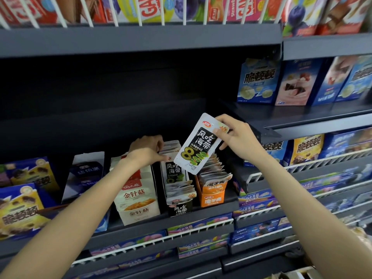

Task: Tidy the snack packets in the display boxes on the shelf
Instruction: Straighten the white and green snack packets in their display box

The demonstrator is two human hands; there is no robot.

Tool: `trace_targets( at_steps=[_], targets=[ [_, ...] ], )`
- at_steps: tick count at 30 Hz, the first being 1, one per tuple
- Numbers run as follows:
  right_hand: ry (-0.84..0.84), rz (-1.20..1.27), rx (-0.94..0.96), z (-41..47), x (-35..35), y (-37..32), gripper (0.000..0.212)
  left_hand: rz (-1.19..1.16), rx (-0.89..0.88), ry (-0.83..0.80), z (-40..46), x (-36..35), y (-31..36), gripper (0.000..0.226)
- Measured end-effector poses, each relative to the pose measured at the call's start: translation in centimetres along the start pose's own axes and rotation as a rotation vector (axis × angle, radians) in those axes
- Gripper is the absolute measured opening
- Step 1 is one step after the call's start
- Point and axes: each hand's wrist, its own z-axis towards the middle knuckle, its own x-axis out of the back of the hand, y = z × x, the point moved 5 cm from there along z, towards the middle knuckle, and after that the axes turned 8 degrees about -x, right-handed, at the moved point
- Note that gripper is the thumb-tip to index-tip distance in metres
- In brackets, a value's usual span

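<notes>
My right hand pinches the top corner of a white and black seaweed snack packet, held tilted above the display boxes. Below it stands the black seaweed display box, with a row of the same packets inside. My left hand rests on the back of that row, fingers curled on the packets' top edges. To the left is a white and red display box. To the right is an orange display box stuffed with loosely fanned packets.
The dark shelf carries a dark blue open box and yellow-blue snack boxes at the left. Blue cartons stand on a higher shelf at the right. White wire rails front the lower rows of biscuits.
</notes>
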Motion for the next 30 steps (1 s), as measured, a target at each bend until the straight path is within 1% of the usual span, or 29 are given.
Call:
trace_targets(
  at_steps=[2,5,6,8,9,10,11,13,14,15,16,18,21,23,27,30],
  targets=[
    [-0.003,0.088,-0.021,0.1,0.4,-0.4,0.016,-0.129,-0.035,0.081,-1.0,0.5,0.1,0.025],
    [-0.027,0.138,-0.008,0.3,0.5,-1.0,0.024,-0.271,-0.134,0.157,-2.9,1.1,0.9,0.008],
    [-0.033,0.152,-0.002,0.4,0.5,-1.2,0.024,-0.383,-0.146,0.173,-3.7,1.3,1.3,0.009],
    [-0.041,0.215,-0.001,0.5,0.4,-1.5,0.023,-0.754,-0.100,0.207,-5.8,1.6,2.4,0.022],
    [-0.047,0.251,-0.003,0.5,0.4,-1.7,0.022,-0.918,-0.077,0.212,-6.9,1.7,3.1,0.024],
    [-0.061,0.280,0.003,0.6,0.4,-1.9,0.021,-1.021,-0.084,0.218,-7.9,1.8,3.7,0.022],
    [-0.085,0.306,0.022,0.7,0.2,-2.2,0.020,-1.075,-0.105,0.224,-8.7,1.8,4.2,0.019],
    [-0.147,0.377,0.087,0.7,0.0,-2.9,0.017,-1.126,-0.133,0.244,-9.9,1.5,4.4,0.019],
    [-0.168,0.418,0.127,0.6,0.1,-3.3,0.017,-1.137,-0.125,0.279,-10.2,1.2,4.1,0.017],
    [-0.185,0.442,0.173,0.5,0.2,-3.7,0.018,-1.144,-0.109,0.334,-10.5,1.1,3.8,0.012],
    [-0.200,0.440,0.220,0.4,0.4,-4.0,0.020,-1.148,-0.089,0.396,-10.9,0.9,3.4,0.012],
    [-0.248,0.419,0.289,-0.1,0.6,-4.4,0.026,-1.176,-0.029,0.525,-11.8,0.8,2.6,0.019],
    [-0.306,0.398,0.288,-0.7,0.2,-4.1,0.037,-1.180,0.033,0.666,-13.0,0.9,1.9,0.019],
    [-0.308,0.329,0.283,-1.1,0.0,-3.8,0.044,-1.149,0.060,0.710,-13.7,0.8,1.9,0.019],
    [-0.261,0.145,0.316,-1.6,0.0,-3.6,0.033,-1.082,0.024,0.755,-14.7,0.7,2.2,0.025],
    [-0.217,0.107,0.343,-1.8,0.1,-3.5,0.030,-1.039,0.018,0.776,-15.0,0.7,2.1,0.024]
  ],
)
